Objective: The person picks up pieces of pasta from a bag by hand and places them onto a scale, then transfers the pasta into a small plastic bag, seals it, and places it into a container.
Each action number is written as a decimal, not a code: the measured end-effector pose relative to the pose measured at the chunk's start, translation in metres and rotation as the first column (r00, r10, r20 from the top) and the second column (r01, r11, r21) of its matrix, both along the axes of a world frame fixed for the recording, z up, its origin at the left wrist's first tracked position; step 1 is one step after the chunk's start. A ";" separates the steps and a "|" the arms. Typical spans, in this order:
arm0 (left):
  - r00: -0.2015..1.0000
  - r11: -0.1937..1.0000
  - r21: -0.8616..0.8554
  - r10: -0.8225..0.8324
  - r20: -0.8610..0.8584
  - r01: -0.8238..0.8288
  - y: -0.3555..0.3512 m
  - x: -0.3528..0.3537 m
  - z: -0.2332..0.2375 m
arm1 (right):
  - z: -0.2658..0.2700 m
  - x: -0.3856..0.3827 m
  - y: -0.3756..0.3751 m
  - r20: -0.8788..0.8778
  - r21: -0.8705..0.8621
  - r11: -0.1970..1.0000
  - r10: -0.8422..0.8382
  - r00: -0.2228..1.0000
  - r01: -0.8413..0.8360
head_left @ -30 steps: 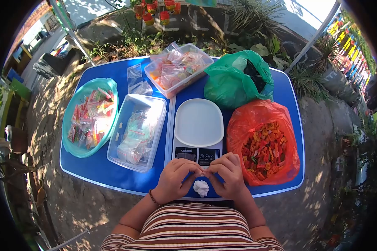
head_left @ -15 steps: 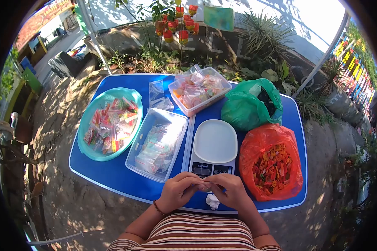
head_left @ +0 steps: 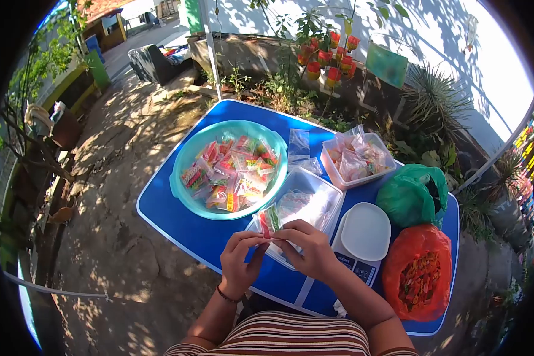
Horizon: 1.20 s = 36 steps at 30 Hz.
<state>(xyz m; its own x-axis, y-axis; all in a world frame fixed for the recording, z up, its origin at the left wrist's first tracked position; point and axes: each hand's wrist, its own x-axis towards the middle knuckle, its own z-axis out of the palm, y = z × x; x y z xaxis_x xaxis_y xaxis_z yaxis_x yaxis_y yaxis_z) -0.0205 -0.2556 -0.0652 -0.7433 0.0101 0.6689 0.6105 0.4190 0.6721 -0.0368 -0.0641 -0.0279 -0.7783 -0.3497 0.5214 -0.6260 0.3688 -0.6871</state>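
A small clear packet with red and green contents (head_left: pixel 269 221) is pinched between my two hands, above the near end of the white tub (head_left: pixel 332 209). My left hand (head_left: pixel 241 256) grips its lower left side, and my right hand (head_left: pixel 305 246) grips its lower right side. Clear plastic bags lie inside the tub. Just beyond my hands on the left, a turquoise basin (head_left: pixel 177 178) holds several filled packets. To the right of my right hand stands a kitchen scale (head_left: pixel 366 231) with a white tray on top.
On the blue table (head_left: pixel 184 228) are a pink-tinged container of packets (head_left: pixel 391 169), flat clear bags (head_left: pixel 299 142), a green plastic bag (head_left: pixel 412 196) and a red bag (head_left: pixel 397 261) of small orange-red pieces. White crumpled material (head_left: pixel 339 308) lies by the near edge. A pole (head_left: pixel 211 53) rises behind.
The view has swung left. Both hands have moved from in front of the scale to the white tub near the basin, and the packet between them now shows upright.
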 end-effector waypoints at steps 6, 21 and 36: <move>0.943 0.932 -0.146 0.321 -0.085 -0.331 -0.039 -0.036 -0.006 | -0.018 -0.063 -0.061 -0.024 0.154 0.988 -0.006 1.000 0.009; 0.991 0.880 -0.462 -0.056 0.119 0.106 0.022 0.013 -0.007 | -0.023 0.057 0.044 -0.161 0.406 0.815 -0.381 0.911 0.413; 0.611 0.422 -0.598 -0.778 0.146 0.681 0.243 0.056 -0.004 | -0.018 0.227 0.206 -0.116 0.388 0.310 -0.918 0.379 0.868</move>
<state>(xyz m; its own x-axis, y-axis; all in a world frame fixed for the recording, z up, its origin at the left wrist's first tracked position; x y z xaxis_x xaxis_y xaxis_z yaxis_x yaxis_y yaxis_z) 0.0357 -0.0123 -0.0692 -0.1767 0.8939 0.4120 0.9297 0.0141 0.3681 0.1898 0.1421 -0.0459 -0.7656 0.4774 0.4312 0.3030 0.8589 -0.4129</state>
